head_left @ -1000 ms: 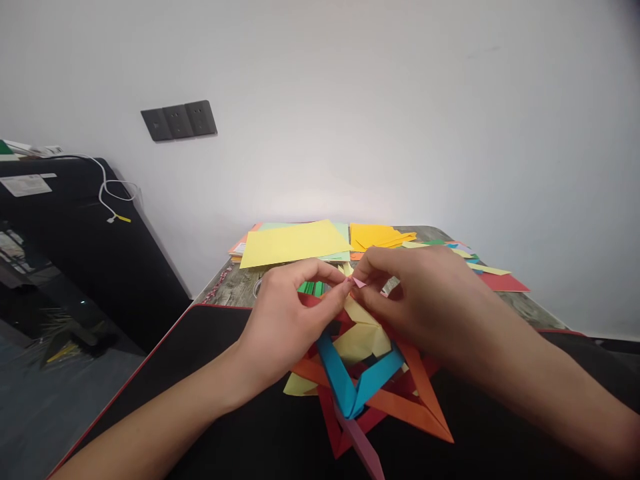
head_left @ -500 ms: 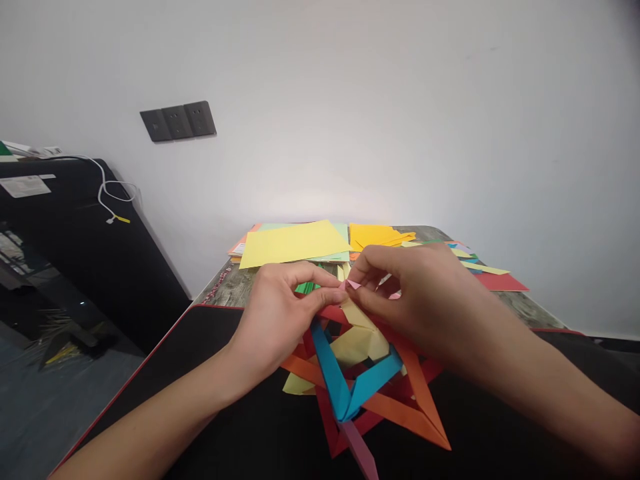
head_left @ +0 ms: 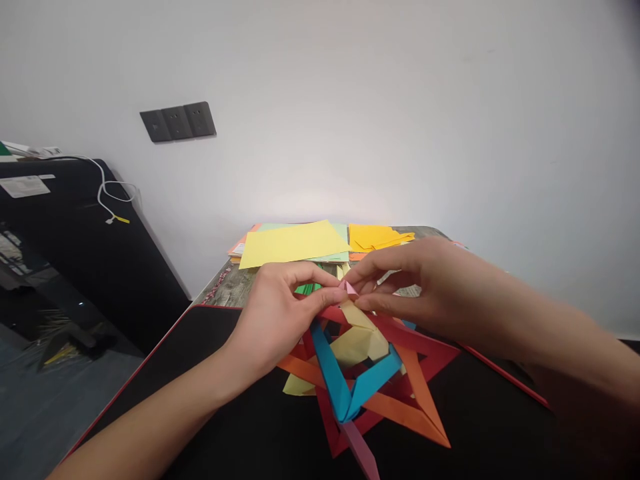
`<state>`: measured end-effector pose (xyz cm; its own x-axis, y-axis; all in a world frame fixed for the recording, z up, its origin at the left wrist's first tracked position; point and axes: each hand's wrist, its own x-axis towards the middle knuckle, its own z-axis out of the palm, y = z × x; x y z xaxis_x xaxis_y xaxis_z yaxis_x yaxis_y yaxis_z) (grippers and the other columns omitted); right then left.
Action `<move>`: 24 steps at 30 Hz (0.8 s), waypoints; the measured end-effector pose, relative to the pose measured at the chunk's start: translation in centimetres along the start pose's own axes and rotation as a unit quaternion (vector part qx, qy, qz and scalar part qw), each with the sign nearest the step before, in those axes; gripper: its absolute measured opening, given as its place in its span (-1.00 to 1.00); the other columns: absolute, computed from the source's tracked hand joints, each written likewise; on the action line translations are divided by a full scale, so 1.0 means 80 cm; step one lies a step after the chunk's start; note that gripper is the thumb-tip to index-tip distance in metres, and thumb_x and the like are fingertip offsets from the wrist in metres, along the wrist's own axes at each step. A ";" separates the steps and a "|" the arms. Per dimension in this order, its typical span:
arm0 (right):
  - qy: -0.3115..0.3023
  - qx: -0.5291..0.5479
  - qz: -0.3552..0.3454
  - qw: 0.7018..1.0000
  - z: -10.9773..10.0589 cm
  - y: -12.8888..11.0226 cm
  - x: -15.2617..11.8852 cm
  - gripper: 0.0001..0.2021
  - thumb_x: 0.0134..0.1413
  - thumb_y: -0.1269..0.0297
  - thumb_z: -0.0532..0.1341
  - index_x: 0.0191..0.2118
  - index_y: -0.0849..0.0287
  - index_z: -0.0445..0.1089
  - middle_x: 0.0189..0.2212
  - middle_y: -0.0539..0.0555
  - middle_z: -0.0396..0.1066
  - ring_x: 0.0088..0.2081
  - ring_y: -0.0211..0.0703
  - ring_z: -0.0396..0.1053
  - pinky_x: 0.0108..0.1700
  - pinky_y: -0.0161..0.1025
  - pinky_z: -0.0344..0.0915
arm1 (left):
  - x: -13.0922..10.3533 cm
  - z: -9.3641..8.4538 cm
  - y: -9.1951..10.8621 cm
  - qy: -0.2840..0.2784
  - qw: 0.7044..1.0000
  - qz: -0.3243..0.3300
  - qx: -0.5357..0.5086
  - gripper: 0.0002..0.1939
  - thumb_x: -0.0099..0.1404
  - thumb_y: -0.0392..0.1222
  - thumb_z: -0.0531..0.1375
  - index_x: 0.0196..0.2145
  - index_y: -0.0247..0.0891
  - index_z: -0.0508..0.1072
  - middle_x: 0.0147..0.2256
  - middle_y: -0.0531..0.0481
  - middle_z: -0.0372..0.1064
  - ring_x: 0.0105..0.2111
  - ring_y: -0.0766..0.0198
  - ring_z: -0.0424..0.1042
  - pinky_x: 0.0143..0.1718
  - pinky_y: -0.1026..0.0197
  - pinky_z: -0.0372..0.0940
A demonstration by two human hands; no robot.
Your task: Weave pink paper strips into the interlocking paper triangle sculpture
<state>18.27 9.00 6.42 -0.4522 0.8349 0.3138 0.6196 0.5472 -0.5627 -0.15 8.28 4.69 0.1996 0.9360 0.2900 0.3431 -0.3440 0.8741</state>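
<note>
An interlaced paper model of folded strips stands on the black mat point(head_left: 240, 427), with blue point(head_left: 333, 373), orange point(head_left: 400, 410), red point(head_left: 430, 343) and cream point(head_left: 357, 343) bands crossing each other. My left hand point(head_left: 270, 320) pinches a pink paper strip point(head_left: 351, 289) at the model's top between thumb and index finger. From the other side, my right hand point(head_left: 425, 287) has its thumb and fingertips closed about the strip's small pointed end. Lower down, a mauve strip point(head_left: 363, 453) sticks out toward me. My hands hide part of the model's far side.
Behind the model lie a yellow sheet point(head_left: 295, 243) on a stack of coloured paper and some orange-yellow folded sheets point(head_left: 377, 237). Green paper point(head_left: 306, 289) shows beyond my left hand. A black cabinet point(head_left: 100, 247) with a white cable stands at left, by the wall.
My right hand has shifted slightly, its forearm swinging up and across the papers at right. More of the red band shows below it. My left hand keeps its place.
</note>
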 end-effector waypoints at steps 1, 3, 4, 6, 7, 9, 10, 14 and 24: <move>-0.004 0.005 -0.006 1.000 0.000 0.000 0.000 -0.88 0.04 0.30 0.23 -0.37 0.00 0.53 -0.42 -0.10 0.56 -0.42 -0.31 0.48 -0.41 -0.42 0.39 | 0.000 0.000 0.000 0.002 1.000 -0.003 0.004 -0.92 0.11 -0.22 0.32 -0.48 -0.27 0.59 -0.47 0.01 0.55 -0.44 0.27 0.43 -0.45 0.29 0.32; -0.001 0.006 -0.010 1.000 0.000 0.000 0.000 -0.87 0.04 0.32 0.22 -0.37 0.00 0.53 -0.42 -0.09 0.56 -0.42 -0.29 0.49 -0.40 -0.40 0.40 | 0.000 0.000 0.000 0.003 1.000 -0.006 0.009 -0.91 0.11 -0.21 0.32 -0.48 -0.27 0.59 -0.47 0.01 0.55 -0.45 0.28 0.42 -0.47 0.29 0.30; 0.007 0.003 -0.008 1.000 0.000 0.000 0.000 -0.87 0.04 0.33 0.22 -0.38 0.00 0.53 -0.42 -0.09 0.55 -0.43 -0.29 0.48 -0.40 -0.39 0.40 | 0.000 0.000 0.001 0.004 1.000 -0.008 0.008 -0.91 0.11 -0.21 0.33 -0.48 -0.27 0.59 -0.46 0.00 0.55 -0.45 0.28 0.42 -0.47 0.29 0.31; 0.019 0.001 -0.001 1.000 0.000 -0.002 0.000 -0.88 0.03 0.35 0.23 -0.40 0.01 0.53 -0.42 -0.09 0.55 -0.44 -0.29 0.48 -0.41 -0.37 0.40 | 0.000 -0.001 0.001 0.006 1.000 -0.011 0.007 -0.91 0.09 -0.20 0.34 -0.47 -0.28 0.59 -0.45 -0.01 0.55 -0.43 0.26 0.44 -0.45 0.28 0.31; 0.020 0.004 0.003 1.000 0.000 -0.002 0.000 -0.88 0.02 0.36 0.24 -0.41 0.02 0.53 -0.43 -0.09 0.55 -0.45 -0.29 0.47 -0.42 -0.37 0.39 | 0.000 -0.002 0.001 0.007 1.000 -0.012 0.007 -0.91 0.08 -0.20 0.34 -0.47 -0.28 0.59 -0.45 -0.01 0.56 -0.43 0.25 0.44 -0.44 0.27 0.32; 0.013 0.016 0.011 1.000 0.000 -0.003 0.001 -0.88 0.00 0.37 0.24 -0.43 0.03 0.53 -0.44 -0.08 0.54 -0.47 -0.29 0.46 -0.45 -0.37 0.38 | 0.000 -0.002 0.002 0.012 1.000 -0.014 0.011 -0.90 0.07 -0.19 0.35 -0.47 -0.28 0.60 -0.45 -0.02 0.55 -0.43 0.24 0.44 -0.45 0.26 0.32; 0.009 0.023 0.014 1.000 0.000 -0.002 0.001 -0.88 -0.01 0.38 0.25 -0.44 0.04 0.53 -0.45 -0.07 0.53 -0.48 -0.28 0.45 -0.46 -0.37 0.37 | 0.000 -0.002 0.002 0.015 1.000 -0.015 0.014 -0.89 0.07 -0.18 0.35 -0.48 -0.28 0.60 -0.46 -0.02 0.55 -0.44 0.24 0.44 -0.46 0.26 0.31; -0.014 0.055 0.012 0.998 -0.003 0.003 0.003 -0.90 0.00 0.31 0.26 -0.42 0.01 0.55 -0.53 -0.09 0.50 -0.50 -0.29 0.41 -0.48 -0.36 0.33 | 0.000 -0.001 0.002 0.019 0.999 -0.024 0.016 -0.90 0.08 -0.20 0.34 -0.50 -0.29 0.59 -0.46 -0.04 0.55 -0.44 0.23 0.45 -0.44 0.25 0.32; -0.052 0.160 0.011 0.986 -0.004 0.012 0.010 -0.91 -0.03 0.23 0.30 -0.44 0.06 0.55 -0.57 -0.04 0.45 -0.50 -0.25 0.34 -0.48 -0.32 0.28 | 0.001 -0.001 0.005 -0.020 0.999 -0.009 -0.027 -0.93 0.08 -0.25 0.32 -0.51 -0.29 0.58 -0.40 -0.04 0.55 -0.32 0.17 0.50 -0.30 0.22 0.37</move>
<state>18.71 10.20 6.37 -0.5151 0.8263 0.2278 0.4041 0.4685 -0.7856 -0.07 8.24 5.14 0.2308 0.9379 0.2590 0.2972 -0.3214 0.8991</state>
